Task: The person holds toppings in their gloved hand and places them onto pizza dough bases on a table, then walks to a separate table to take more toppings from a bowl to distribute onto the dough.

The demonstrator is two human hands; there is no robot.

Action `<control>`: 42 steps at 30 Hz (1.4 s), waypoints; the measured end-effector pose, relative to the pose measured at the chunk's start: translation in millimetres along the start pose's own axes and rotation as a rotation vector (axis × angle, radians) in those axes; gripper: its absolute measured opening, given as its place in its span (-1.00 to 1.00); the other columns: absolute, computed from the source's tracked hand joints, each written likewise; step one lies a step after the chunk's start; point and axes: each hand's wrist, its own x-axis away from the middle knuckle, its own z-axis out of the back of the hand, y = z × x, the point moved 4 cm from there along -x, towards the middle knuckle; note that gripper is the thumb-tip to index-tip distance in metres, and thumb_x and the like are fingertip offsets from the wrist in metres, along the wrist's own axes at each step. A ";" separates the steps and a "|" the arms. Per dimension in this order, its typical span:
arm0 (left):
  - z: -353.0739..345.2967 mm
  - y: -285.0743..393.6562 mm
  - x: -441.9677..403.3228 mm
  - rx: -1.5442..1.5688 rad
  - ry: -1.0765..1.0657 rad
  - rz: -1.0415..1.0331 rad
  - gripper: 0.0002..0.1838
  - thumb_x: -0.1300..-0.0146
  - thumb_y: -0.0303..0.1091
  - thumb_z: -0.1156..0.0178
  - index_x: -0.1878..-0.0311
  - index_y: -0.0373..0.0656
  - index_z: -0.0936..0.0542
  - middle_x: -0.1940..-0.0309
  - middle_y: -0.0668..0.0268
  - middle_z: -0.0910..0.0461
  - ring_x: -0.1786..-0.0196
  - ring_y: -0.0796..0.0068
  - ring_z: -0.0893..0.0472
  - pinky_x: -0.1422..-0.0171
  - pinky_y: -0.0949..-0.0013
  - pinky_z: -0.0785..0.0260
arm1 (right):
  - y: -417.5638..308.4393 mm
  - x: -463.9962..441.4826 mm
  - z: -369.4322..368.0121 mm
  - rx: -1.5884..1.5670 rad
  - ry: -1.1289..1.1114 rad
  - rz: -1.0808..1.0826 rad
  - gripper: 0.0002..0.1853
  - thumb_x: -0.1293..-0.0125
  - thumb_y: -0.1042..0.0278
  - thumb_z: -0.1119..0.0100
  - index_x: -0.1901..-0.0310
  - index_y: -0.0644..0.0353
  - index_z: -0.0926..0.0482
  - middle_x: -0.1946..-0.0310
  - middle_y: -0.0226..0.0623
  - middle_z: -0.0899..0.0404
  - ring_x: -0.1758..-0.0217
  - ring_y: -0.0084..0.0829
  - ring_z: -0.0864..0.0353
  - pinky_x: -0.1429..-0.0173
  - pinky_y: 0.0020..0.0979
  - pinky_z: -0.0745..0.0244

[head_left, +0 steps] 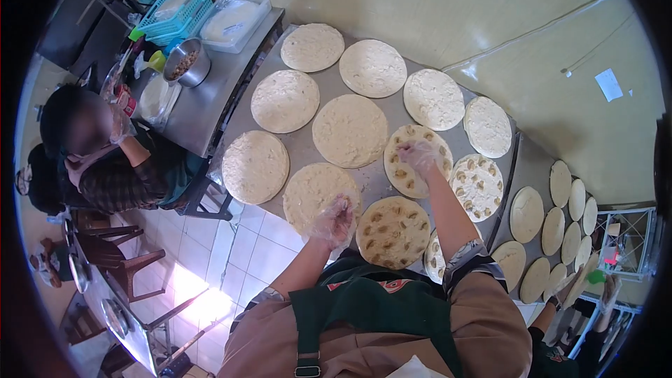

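On the metal table lie several round flat breads with a pale spread, such as the one at the centre (350, 131). My right hand (418, 157), in a clear glove, is over a round (408, 183) dotted with brown pieces, its fingers pinched at the surface; what they hold is too small to name. My left hand (334, 222), also gloved, is curled palm up above the front round (308, 192), around something dark I cannot make out. Between my arms sits another topped round (393, 233). A further topped round (477, 187) is right of my right hand.
At the left, a co-worker (126, 168) sits by a side table holding a metal bowl (187, 63), a clear tub (234, 22) and blue baskets (175, 10). More rounds (526, 215) lie on the right table, where another person's gloved hand (611, 290) shows. Chairs (119, 259) stand lower left.
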 end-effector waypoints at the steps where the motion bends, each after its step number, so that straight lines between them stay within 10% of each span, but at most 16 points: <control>1: 0.6 2.6 0.5 0.006 0.038 -0.003 -0.75 -0.16 -0.46 -0.01 0.06 -0.10 -0.41 0.37 0.31 -0.51 0.38 0.53 -0.53 0.33 0.58 -0.51 | -1.3 -8.9 -12.2 -0.042 -0.086 0.027 -0.76 -0.06 0.23 0.05 0.33 0.08 -0.58 0.43 -0.29 -0.58 0.33 -0.32 -0.53 0.18 -0.38 -0.38; 14: -15.6 26.2 6.3 -0.027 -0.003 -0.050 -0.69 -0.23 -0.27 0.09 -0.02 -0.16 -0.35 0.16 0.26 -0.43 0.08 0.35 -0.47 0.08 0.46 -0.44 | 10.7 -84.3 -84.7 0.610 0.360 0.389 -0.85 0.00 0.39 0.00 0.40 0.14 -0.56 0.49 -0.39 -0.52 0.40 -0.44 -0.49 0.31 -0.38 -0.37; 18: -26.7 27.4 4.0 -0.010 -0.078 -0.027 -0.58 -0.26 -0.12 0.18 -0.06 -0.20 -0.31 0.04 0.22 -0.35 -0.06 0.31 -0.36 -0.10 0.37 -0.29 | -85.2 13.5 -48.5 0.190 0.125 0.292 -0.82 -0.05 0.26 0.02 0.42 0.10 -0.56 0.48 -0.14 -0.52 0.37 -0.15 -0.51 0.27 -0.28 -0.41; 23: -33.3 27.1 -8.0 -0.092 -0.085 -0.014 -0.50 -0.27 -0.07 0.25 -0.15 -0.21 -0.21 -0.05 0.19 -0.26 -0.13 0.31 -0.28 -0.23 0.31 -0.12 | -128.6 76.1 -70.2 0.330 -0.158 0.855 -0.81 0.00 0.35 0.01 0.34 0.12 -0.55 0.47 -0.13 -0.51 0.37 -0.21 -0.52 0.26 -0.32 -0.41; 30: -39.6 35.6 -3.3 -0.026 -0.299 0.018 -0.46 -0.27 -0.04 0.30 -0.21 -0.20 -0.12 -0.23 0.18 -0.10 -0.27 0.27 -0.12 -0.30 0.27 0.01 | -94.9 43.0 -67.5 0.194 -0.193 0.521 -0.69 0.04 0.40 -0.01 0.17 0.07 -0.51 0.41 -0.25 -0.53 0.32 -0.30 -0.53 0.26 -0.38 -0.42; 32: -37.9 40.4 1.1 -0.043 -0.291 0.030 -0.46 -0.27 -0.05 0.29 -0.21 -0.20 -0.12 -0.24 0.18 -0.08 -0.28 0.27 -0.10 -0.30 0.25 0.02 | -60.5 10.3 -58.5 -0.410 -0.204 0.088 -0.74 -0.05 0.47 0.00 0.17 0.22 -0.47 0.37 -0.32 -0.48 0.32 -0.40 -0.49 0.20 -0.46 -0.41; 37: -26.1 53.5 19.3 -0.002 -0.363 0.019 -0.48 -0.24 -0.09 0.21 -0.20 -0.19 -0.16 -0.23 0.17 -0.11 -0.28 0.26 -0.10 -0.32 0.22 0.05 | -35.7 -35.6 -20.5 -1.083 -0.232 -0.138 -0.66 -0.04 0.48 -0.02 0.09 0.37 -0.39 0.43 -0.37 -0.48 0.46 -0.53 -0.43 0.26 -0.54 -0.37; 42: -8.7 68.5 31.0 0.010 -0.371 -0.049 -0.46 -0.22 -0.07 0.17 -0.19 -0.20 -0.17 -0.22 0.16 -0.13 -0.27 0.25 -0.12 -0.31 0.22 0.00 | -26.4 -65.8 -22.2 -0.661 -0.095 -0.003 -0.70 -0.05 0.55 0.01 0.12 0.38 -0.42 0.47 -0.37 -0.48 0.46 -0.56 -0.43 0.32 -0.53 -0.37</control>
